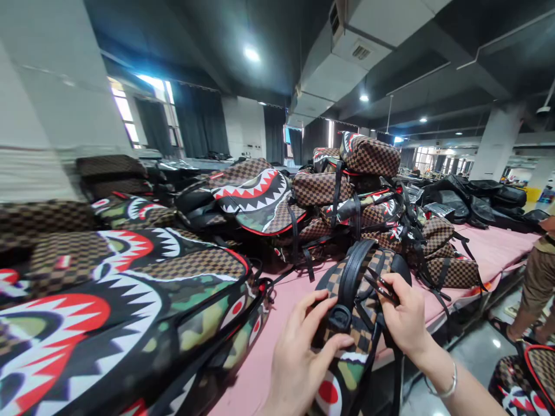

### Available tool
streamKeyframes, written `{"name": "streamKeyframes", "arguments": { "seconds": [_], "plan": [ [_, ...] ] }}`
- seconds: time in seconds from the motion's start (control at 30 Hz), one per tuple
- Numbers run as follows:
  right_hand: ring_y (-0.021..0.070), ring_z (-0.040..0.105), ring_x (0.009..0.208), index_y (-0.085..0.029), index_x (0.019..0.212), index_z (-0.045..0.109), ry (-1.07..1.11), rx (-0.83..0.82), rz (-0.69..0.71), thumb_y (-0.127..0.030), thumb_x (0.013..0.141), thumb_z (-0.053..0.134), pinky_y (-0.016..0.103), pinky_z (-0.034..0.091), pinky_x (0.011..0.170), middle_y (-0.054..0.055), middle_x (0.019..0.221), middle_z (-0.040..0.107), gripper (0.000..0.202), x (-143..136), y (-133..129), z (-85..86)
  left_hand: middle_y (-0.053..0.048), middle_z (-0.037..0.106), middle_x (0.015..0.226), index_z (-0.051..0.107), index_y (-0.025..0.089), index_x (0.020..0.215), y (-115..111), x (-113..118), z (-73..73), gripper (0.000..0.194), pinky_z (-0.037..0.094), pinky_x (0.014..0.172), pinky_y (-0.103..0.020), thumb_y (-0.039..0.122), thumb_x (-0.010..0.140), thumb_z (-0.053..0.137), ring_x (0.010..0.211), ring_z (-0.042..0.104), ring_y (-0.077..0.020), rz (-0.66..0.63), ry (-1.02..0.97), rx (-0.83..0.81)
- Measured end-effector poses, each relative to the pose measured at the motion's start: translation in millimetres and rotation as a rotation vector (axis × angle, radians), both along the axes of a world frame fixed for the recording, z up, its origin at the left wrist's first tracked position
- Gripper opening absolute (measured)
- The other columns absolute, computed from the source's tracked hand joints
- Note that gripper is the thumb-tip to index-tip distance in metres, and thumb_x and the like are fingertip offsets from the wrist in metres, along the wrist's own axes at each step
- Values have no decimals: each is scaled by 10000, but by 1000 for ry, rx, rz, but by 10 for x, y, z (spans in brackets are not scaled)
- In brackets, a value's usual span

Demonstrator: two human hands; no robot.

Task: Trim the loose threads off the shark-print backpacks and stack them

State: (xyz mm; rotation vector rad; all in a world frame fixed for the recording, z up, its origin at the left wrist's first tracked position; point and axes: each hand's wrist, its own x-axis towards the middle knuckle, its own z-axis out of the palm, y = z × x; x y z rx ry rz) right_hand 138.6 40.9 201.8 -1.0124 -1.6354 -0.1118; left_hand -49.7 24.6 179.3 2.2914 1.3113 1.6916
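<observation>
At edge of pink table (head cam), checkered backpack is positioned. L hand is spread, fingers apart; black snips are clamped in R hand. Body est. light, soft; stiffer padded handle should be grasped.

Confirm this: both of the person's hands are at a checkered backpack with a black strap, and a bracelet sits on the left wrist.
Not quite: the bracelet is on the right wrist, as the head view shows. The left hand and right hand are indeed at the checkered backpack with a black strap.
</observation>
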Motion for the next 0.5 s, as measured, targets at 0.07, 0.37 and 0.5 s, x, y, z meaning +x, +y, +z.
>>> {"name": "streamKeyframes", "arguments": {
  "seconds": [0.07, 0.37, 0.5],
  "plan": [
    [158, 592, 649, -193, 919, 539, -17, -1, 2, -187, 819, 448, 255, 458, 606, 28, 739, 621, 135, -32, -99, 16, -56, 564, 1008, 568, 228, 870, -29, 18, -83, 126, 503, 783, -330, 165, 762, 557, 925, 573, -193, -26, -105, 105],
    [150, 602, 621, -181, 1048, 537, -233, 73, 103, -220, 845, 520, 264, 485, 565, 57, 762, 640, 207, -91, -318, -21, -74, 593, 885, 563, 197, 922, 165, -274, 57, 150, 501, 686, -294, 282, 807, 520, 803, 579, -183, -327, -206, -107],
    [139, 584, 588, -167, 1024, 575, -364, 92, 168, -215, 824, 559, 243, 471, 521, 53, 711, 645, 206, -32, -259, 21, -43, 595, 870, 651, 235, 892, 331, -353, 314, 164, 484, 685, -266, 265, 812, 511, 812, 573, -163, -295, 1, -155]
  ]
}}
